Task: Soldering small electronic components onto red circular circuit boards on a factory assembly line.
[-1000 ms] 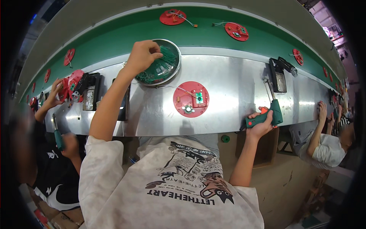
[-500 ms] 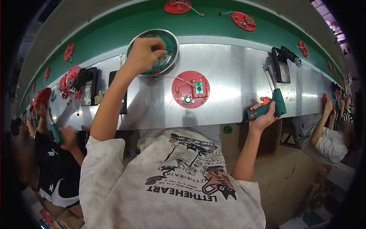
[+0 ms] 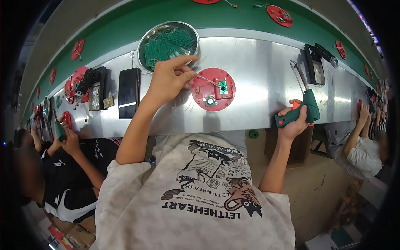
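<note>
My left hand [image 3: 171, 79] is closed over the bench, thumb against curled fingers with the index finger stretched forward. What it pinches, if anything, is too small to make out. Just to its right lies a round red plate [image 3: 201, 100] carrying a small green circuit board [image 3: 223, 87] and a round metallic part [image 3: 210, 101]. A white wire [image 3: 205, 78] runs from the plate toward my fingertips, its end hidden by the hand. Beyond that hand stands a metal bowl [image 3: 143, 58] of thin green wires [image 3: 168, 43]. My right hand [image 3: 293, 123] grips a green soldering gun [image 3: 309, 109], its metal prongs pointing away.
A dark flat phone-like slab [image 3: 129, 92] lies left of my forearm. Black stands with trays [image 3: 317, 71] sit on both sides of the metal bench [image 3: 254, 83]. More red plates [image 3: 280, 16] lie on the green strip behind. Co-workers sit left and right.
My left hand has come back from over the bowl toward the red plate, uncovering the green wires. The right hand keeps its hold on the soldering gun. The whole view has shifted slightly.
</note>
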A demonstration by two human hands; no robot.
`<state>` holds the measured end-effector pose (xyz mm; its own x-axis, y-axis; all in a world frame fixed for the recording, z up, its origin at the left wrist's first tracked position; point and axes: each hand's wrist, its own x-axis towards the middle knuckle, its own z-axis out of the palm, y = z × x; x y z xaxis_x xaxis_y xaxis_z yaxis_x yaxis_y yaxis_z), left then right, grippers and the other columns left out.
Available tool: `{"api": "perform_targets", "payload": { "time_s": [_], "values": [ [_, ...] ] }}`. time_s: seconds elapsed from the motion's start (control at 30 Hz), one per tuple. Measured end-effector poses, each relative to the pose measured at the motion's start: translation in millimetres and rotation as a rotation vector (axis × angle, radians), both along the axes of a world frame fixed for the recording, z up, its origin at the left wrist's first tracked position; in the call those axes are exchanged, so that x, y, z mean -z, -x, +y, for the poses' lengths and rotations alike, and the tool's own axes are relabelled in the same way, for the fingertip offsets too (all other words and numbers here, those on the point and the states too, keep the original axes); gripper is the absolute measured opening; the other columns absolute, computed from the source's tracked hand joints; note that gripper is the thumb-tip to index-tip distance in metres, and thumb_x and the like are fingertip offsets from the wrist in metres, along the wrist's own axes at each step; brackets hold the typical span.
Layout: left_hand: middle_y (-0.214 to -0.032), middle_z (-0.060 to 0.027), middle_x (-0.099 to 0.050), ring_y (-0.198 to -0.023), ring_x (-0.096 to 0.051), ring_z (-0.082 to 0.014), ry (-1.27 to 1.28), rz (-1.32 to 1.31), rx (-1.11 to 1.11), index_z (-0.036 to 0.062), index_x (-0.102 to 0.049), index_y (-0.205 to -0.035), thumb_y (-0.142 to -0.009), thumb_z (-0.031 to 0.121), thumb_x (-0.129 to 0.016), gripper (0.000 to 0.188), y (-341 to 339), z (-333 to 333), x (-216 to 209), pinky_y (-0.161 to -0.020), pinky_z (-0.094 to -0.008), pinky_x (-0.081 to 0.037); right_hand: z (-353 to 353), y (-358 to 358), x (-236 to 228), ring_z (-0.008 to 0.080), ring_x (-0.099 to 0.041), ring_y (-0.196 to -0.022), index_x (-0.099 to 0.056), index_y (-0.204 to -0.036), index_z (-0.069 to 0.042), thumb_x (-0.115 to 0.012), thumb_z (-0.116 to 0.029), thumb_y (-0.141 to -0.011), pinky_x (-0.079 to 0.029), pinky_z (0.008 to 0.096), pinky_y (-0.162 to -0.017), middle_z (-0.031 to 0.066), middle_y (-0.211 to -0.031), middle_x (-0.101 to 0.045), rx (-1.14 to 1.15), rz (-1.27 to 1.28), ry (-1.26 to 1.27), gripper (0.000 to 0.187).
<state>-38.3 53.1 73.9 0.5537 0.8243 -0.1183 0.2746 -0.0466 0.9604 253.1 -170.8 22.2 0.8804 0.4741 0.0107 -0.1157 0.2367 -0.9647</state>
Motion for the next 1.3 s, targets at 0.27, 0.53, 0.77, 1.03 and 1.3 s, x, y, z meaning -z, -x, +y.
{"api": "perform_targets", "payload": {
  "time_s": [0.27,0.53,0.77,1.03,1.3],
  "values": [
    [-0.082,-0.0125,-0.067,-0.063,-0.064,-0.0206,-0.697,-0.079,-0.006,-0.0014,-0.074,-0.098,-0.089,-0.001,-0.067,0.011,-14.5,-47.7,23.6,-0.057,-0.0290,-0.049,-38.4,73.8,-13.5,0.0205,-0.063,-0.060,-0.057,-0.127,0.011,-0.063,-0.026,-0.095,-0.051,0.0306,-0.055,0.0216,-0.113,-0.064,-0.478,-0.268,-0.008,0.049],
    [-0.078,-0.0095,-0.067,-0.058,-0.063,-0.0256,-0.705,0.052,-0.134,0.0032,-0.072,-0.089,-0.085,0.007,-0.070,0.006,-24.1,-70.1,52.3,-0.053,-0.0375,-0.049,-51.0,86.3,-10.1,0.0207,-0.063,-0.064,-0.060,-0.126,0.006,-0.065,-0.015,-0.095,-0.051,0.0322,-0.060,0.0180,-0.111,-0.066,-0.663,-0.290,0.174,0.038],
    [-0.076,-0.0076,-0.065,-0.057,-0.063,-0.0235,-0.750,0.022,-0.140,0.0048,-0.071,-0.091,-0.086,0.009,-0.072,0.006,-25.1,-71.0,65.1,-0.052,-0.0358,-0.050,-54.6,85.4,-6.1,0.0211,-0.063,-0.064,-0.060,-0.126,0.008,-0.063,-0.011,-0.095,-0.052,0.0321,-0.058,0.0179,-0.109,-0.065,-0.685,-0.332,0.197,0.036],
    [-0.075,-0.0063,-0.064,-0.057,-0.063,-0.0221,-0.754,0.026,-0.152,0.0054,-0.071,-0.089,-0.085,0.008,-0.072,0.005,-24.7,-71.2,66.5,-0.052,-0.0344,-0.050,-54.9,83.9,-4.4,0.0213,-0.062,-0.066,-0.058,-0.127,0.009,-0.060,-0.008,-0.094,-0.052,0.0326,-0.057,0.0183,-0.107,-0.064,-0.671,-0.331,0.197,0.037],
    [-0.075,-0.0062,-0.065,-0.057,-0.063,-0.0220,-0.728,0.016,-0.162,0.0056,-0.071,-0.089,-0.085,0.008,-0.072,0.005,-24.4,-71.8,67.7,-0.052,-0.0343,-0.050,-52.1,77.5,-8.8,0.0225,-0.063,-0.063,-0.058,-0.123,0.010,-0.060,-0.011,-0.094,-0.052,0.0326,-0.057,0.0161,-0.102,-0.064,-0.688,-0.243,0.242,0.035]
  ]
}}
